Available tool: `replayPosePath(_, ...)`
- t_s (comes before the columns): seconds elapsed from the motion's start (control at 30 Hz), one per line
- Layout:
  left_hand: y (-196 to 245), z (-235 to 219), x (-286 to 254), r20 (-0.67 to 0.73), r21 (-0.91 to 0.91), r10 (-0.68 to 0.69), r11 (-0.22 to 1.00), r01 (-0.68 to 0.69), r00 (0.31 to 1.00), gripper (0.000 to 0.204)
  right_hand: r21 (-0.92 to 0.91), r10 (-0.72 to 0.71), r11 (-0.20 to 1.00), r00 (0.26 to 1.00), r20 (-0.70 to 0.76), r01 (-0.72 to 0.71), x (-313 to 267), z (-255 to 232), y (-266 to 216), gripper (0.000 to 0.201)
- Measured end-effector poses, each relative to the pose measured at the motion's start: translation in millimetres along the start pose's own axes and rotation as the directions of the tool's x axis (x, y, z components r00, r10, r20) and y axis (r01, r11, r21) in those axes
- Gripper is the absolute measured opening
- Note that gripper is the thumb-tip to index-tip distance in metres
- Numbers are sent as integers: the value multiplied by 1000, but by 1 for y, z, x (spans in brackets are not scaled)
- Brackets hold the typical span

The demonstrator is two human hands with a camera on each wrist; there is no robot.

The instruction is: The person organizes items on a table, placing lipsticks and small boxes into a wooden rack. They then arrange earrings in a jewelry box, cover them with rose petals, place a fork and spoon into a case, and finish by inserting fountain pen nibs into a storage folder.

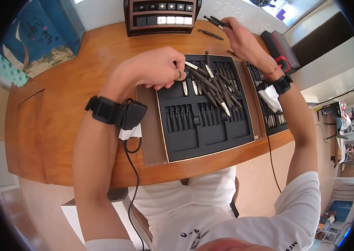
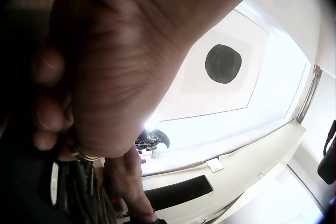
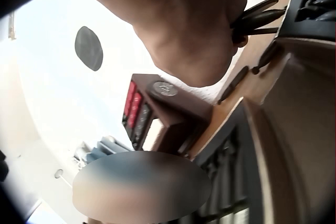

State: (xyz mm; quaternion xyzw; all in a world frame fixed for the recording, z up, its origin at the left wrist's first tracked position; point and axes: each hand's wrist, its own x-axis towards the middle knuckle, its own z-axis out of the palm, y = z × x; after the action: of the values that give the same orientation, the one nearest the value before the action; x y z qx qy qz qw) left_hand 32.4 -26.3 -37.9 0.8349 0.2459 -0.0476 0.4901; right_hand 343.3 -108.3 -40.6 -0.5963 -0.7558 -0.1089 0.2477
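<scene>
In the head view my left hand is over the upper left of a black slotted tray, fingers bent down. Right below its fingertips lies a slim stick with a white label; whether the fingers pinch it I cannot tell. My right hand is raised past the tray's far right corner and grips dark slim sticks. Their ends stick out beyond its fingers, as the right wrist view also shows the held sticks. A jumbled pile of dark sticks, some white-labelled, covers the tray's upper middle and right.
One loose stick lies on the wooden table behind the tray. A second slotted tray is at right, beside a dark red-trimmed case. At the back stands a brown rack; a blue bag is at far left.
</scene>
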Motion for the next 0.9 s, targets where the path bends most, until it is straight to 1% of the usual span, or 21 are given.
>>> replayPosePath(0.07,3,0,-1,0,-6,0,1000,0,1000,20,124,35,992,998,-49,-29,0,-9,-35,19)
replayPosePath(0.1,4,0,-2,0,0,-6,1000,6,1000,21,123,34,992,998,-50,-27,-1,-13,-51,19)
replayPosePath(0.17,6,-1,-3,-1,5,-12,1000,12,1000,21,191,139,971,990,27,-141,-6,-17,-77,18)
replayPosePath(0.2,6,-1,-4,-5,10,-18,1000,18,1000,21,189,138,972,990,26,-140,-9,-16,-85,18)
replayPosePath(0.3,10,0,-6,-12,25,-23,999,23,1000,21,285,192,934,976,104,-214,-18,-15,-105,18)
replayPosePath(0.33,10,0,-7,-20,29,-26,999,27,999,20,284,194,934,976,103,-215,-22,-17,-108,18)
replayPosePath(0.4,10,0,-6,-18,37,-26,999,27,999,21,227,138,959,977,162,-172,-27,-20,-112,19)
replayPosePath(0.43,10,0,-6,-17,44,-26,999,27,1000,21,224,138,959,977,162,-173,-31,-19,-111,19)
replayPosePath(0.5,4,0,-2,-13,37,-17,999,17,1000,21,222,61,970,985,163,-97,-40,-15,-108,20)
replayPosePath(0.53,5,1,-2,-8,32,-12,999,12,1000,21,218,62,971,984,164,-97,-41,-17,-111,20)
replayPosePath(0.6,7,0,-3,-9,33,-18,999,18,1000,21,206,119,964,965,234,-169,-41,-24,-120,18)
replayPosePath(0.63,9,0,-5,-10,36,-26,999,26,1000,21,206,120,964,965,235,-170,-40,-26,-121,18)
replayPosePath(0.7,11,0,-6,-11,42,-29,999,29,1000,21,210,178,952,961,213,-223,-37,-29,-125,18)
replayPosePath(0.83,9,1,-4,-7,40,-17,999,18,1000,22,223,211,941,957,198,-254,-34,-28,-125,21)
replayPosePath(0.9,10,1,-5,-7,44,-24,999,25,1000,22,330,251,900,957,143,-286,-33,-24,-123,25)
